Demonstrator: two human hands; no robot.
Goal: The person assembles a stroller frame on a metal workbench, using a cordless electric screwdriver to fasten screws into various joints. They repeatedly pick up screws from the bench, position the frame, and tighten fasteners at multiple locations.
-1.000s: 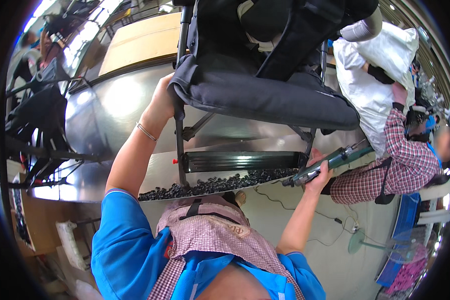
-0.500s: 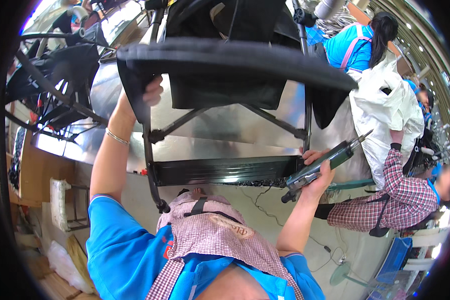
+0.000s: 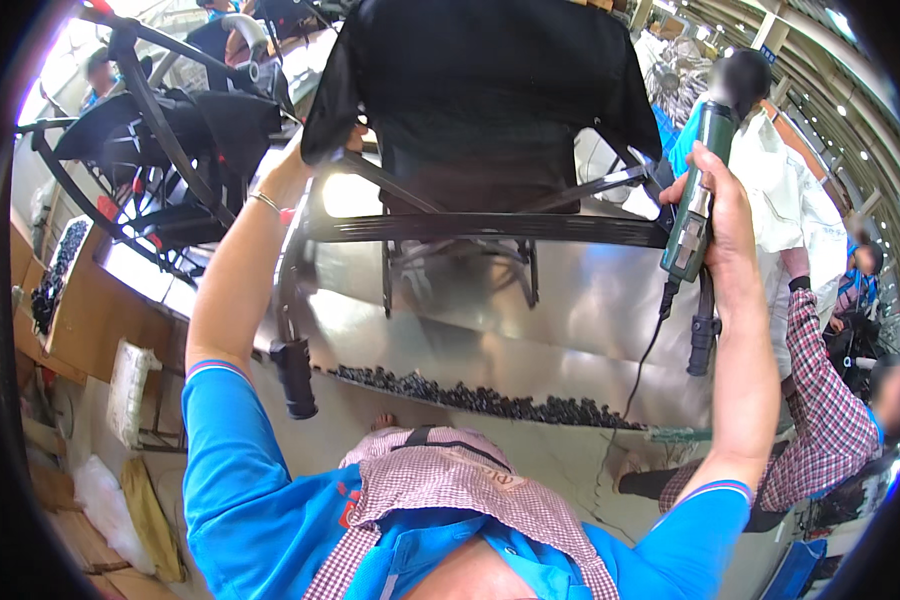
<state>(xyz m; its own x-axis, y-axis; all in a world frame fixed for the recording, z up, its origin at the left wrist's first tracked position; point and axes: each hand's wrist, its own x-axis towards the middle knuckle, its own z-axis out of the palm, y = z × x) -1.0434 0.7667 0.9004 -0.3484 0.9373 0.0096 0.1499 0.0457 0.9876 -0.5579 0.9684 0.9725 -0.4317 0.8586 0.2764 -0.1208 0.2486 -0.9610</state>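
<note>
A black stroller [image 3: 470, 100] with a fabric seat and metal frame stands in front of me on a shiny metal worktable [image 3: 460, 320]. Its ribbed black crossbar [image 3: 490, 228] runs across between the side tubes, and a black end piece [image 3: 293, 378] tips the left tube toward me. At the left edge of the seat fabric, my left hand [image 3: 355, 138] is closed on the stroller, its fingers partly hidden by the cloth. My right hand [image 3: 730, 205] is wrapped round a dark green electric screwdriver [image 3: 688, 240], raised beside the right tube; a cord hangs from its lower end.
Many small black parts [image 3: 470, 395] lie along the table's near edge. Another black stroller [image 3: 170, 150] stands at left. On the right, a co-worker in checked clothing [image 3: 820, 440] and white sheeting [image 3: 790, 190] are close by. A white stand [image 3: 130, 390] is at lower left.
The stroller has tipped, bringing its seat fabric and crossbar higher in view. My right hand has risen with the screwdriver, now upright. My left hand stays at the left side.
</note>
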